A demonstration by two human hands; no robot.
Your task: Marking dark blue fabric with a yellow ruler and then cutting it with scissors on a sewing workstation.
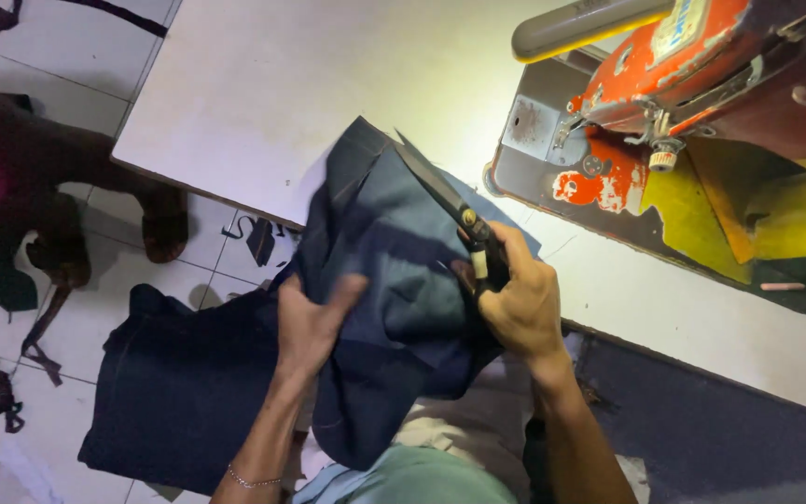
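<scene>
- Dark blue cloth (394, 271) is hanging bunched between your two hands, partly over the near edge of the white surface (263, 84) and partly over your lap.
- Your left hand (314, 322) is pressing flat against the cloth from the lower left, fingers spread and curling into the folds, wrist bent upward.
- Your right hand (520, 303) is closing around the handles of the black scissors (450, 201), just right of the cloth's middle.
- The scissors' long axis is running from your right hand up and to the left, tip lying at the cloth's upper edge; whether the blades are parted, you cannot tell.
- Your right hand is the nearer one to that upper edge.
- An orange sewing machine (701, 65) is sitting well apart to the upper right.
- More dark fabric (179, 383) is lying on the tiled floor (48, 84) below your left forearm.
</scene>
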